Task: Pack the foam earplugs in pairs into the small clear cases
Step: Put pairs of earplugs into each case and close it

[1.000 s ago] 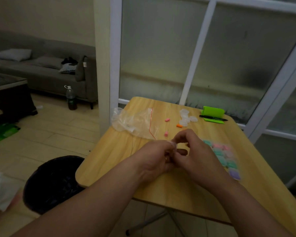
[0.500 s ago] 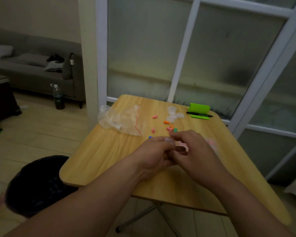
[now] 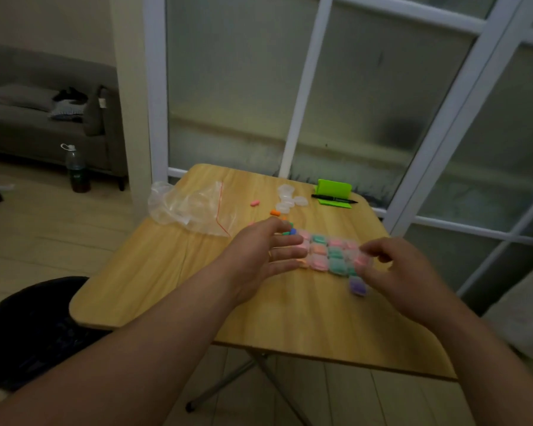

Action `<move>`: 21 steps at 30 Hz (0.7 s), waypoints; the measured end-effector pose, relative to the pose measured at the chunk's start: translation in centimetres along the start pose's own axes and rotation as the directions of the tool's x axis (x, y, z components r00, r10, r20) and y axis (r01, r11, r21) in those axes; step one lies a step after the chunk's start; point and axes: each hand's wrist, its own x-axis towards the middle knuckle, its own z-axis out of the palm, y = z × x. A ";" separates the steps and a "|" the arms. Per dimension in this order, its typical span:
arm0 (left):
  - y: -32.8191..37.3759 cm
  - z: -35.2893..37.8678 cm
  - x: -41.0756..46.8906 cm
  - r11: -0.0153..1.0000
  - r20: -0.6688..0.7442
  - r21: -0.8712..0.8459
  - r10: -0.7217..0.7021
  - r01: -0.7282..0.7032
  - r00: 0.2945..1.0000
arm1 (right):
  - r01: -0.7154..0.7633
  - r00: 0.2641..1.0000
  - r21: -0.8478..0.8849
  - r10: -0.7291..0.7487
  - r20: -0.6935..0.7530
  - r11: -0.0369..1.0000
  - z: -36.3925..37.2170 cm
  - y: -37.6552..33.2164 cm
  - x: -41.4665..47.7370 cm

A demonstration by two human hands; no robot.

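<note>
The light wooden folding table (image 3: 166, 272) leaves little spare surface on its right side. The block of small clear cases filled with pink, green and orange foam earplugs (image 3: 333, 256) lies towards that side, so a hard shove could slide cases off the edge. The black waste bin (image 3: 28, 327) beneath the left corner would swallow anything swept that way. The crumpled clear plastic zip bag (image 3: 191, 210) lies apart from the work.

The left hand (image 3: 268, 253) is flat with its fingers straight, the fingertips touching the block's left end. Uneven pressure there could buckle the rows or pop a lid. The right hand (image 3: 394, 272) curls its fingers about a pink-filled case (image 3: 363, 260) at the block's right end, but blur leaves me unable to tell whether it truly grips it. A lone purple-filled case (image 3: 357, 286) sits just beside the thumb.

The empty clear cases (image 3: 290, 198) and loose foam earplugs (image 3: 274, 213) lie farther back. Some plugs are hidden behind the left fingers, so their count cannot be read.
</note>
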 end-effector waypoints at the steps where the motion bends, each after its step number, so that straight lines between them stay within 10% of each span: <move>1: 0.0 0.0 0.0 1.000 -0.003 -0.007 0.000 0.000 1.000 | 0.009 0.999 -0.031 -0.008 0.030 0.999 0.3 0.1 -0.2; 21: 0.8 -1.3 1.2 0.998 -0.085 -0.044 0.036 -0.040 0.996 | -0.074 0.979 0.009 0.071 0.189 0.997 1.1 -0.8 0.1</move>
